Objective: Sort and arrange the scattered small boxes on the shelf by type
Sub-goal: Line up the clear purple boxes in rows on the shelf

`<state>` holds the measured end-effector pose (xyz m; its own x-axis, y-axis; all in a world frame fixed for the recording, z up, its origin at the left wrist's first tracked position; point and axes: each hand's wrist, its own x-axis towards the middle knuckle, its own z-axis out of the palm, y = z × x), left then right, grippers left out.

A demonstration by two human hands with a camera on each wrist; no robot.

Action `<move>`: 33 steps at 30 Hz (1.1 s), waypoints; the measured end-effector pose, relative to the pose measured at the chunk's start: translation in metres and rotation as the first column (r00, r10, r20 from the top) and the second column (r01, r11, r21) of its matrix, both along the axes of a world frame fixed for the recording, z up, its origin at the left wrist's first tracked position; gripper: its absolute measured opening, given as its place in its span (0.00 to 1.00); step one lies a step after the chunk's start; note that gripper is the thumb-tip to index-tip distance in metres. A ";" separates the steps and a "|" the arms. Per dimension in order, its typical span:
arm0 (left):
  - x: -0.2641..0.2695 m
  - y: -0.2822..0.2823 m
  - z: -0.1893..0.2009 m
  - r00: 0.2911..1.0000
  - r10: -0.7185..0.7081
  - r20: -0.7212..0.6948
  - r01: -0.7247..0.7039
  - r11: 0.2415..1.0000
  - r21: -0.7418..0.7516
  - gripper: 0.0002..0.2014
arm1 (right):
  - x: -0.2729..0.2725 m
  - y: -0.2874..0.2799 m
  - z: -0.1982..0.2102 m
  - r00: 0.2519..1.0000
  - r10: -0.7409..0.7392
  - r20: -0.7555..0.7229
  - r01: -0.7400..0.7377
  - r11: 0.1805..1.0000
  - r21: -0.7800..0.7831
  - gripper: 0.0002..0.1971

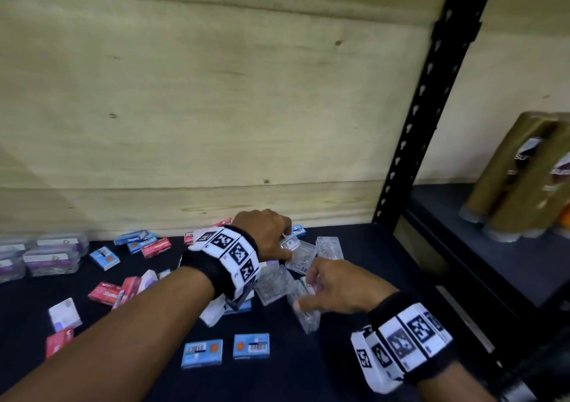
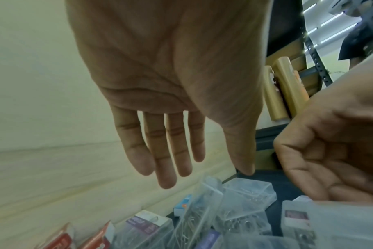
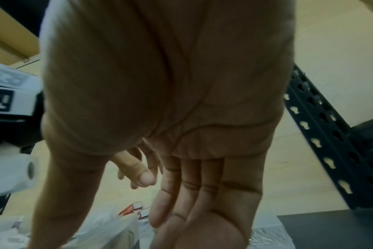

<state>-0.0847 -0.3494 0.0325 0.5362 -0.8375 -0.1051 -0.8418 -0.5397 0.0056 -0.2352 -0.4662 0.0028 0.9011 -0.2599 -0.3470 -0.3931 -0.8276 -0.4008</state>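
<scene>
- A pale plywood back panel [image 1: 216, 108] stands beyond the fingers.
- A black perforated metal upright [image 1: 431, 99] rises to their right.
- Tall gold-wrapped cylindrical packs [image 1: 505, 179] stand further right, on a neighbouring dark shelf board [image 1: 493, 260].

the dark shelf [image 1: 308, 367] carries scattered blue boxes [image 1: 251, 345], red boxes [image 1: 105, 293], clear boxes [image 1: 329, 247].

Your hands work over a heap of clear plastic boxes [image 1: 300, 256] at mid-shelf; these lie touching and overlapping, leaving no gap between them. Behind, the plywood back panel [image 1: 216, 108] closes off the shelf [image 1: 308, 371]. To your right, the black upright post [image 1: 431, 99] bounds the bay. To your left, scattered red boxes [image 1: 106, 292] and blue boxes [image 1: 105, 258] interrupt the dark surface. Open shelf lies along the front edge, beside two blue boxes [image 1: 226, 350].
</scene>
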 end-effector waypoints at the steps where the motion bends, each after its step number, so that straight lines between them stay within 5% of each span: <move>1: 0.002 -0.005 -0.001 1.000 0.005 0.012 -0.005 1.000 0.016 0.22 | 0.002 0.001 -0.001 1.000 0.006 -0.010 -0.006 1.000 0.003 0.30; 8: 0.014 -0.028 -0.014 0.999 0.044 -0.025 -0.041 0.993 0.107 0.25 | 0.007 0.006 -0.001 0.995 0.080 -0.063 -0.085 0.993 -0.077 0.30; 21: 0.022 -0.008 0.001 0.980 0.109 -0.164 -0.112 0.994 -0.011 0.21 | 0.000 -0.001 0.018 0.994 0.101 -0.046 -0.107 0.983 -0.148 0.15; 33: 0.045 0.139 0.057 0.969 0.122 -0.215 -0.161 0.971 -0.176 0.17 | 0.055 0.052 0.064 0.957 0.270 0.109 -0.249 0.953 -0.174 0.17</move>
<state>-0.0394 -0.2102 0.0890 0.6350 -0.7695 -0.0688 -0.7277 -0.6256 0.2813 -0.1800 -0.4140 0.0666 0.9792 -0.0524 -0.1958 -0.1091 -0.9504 -0.2912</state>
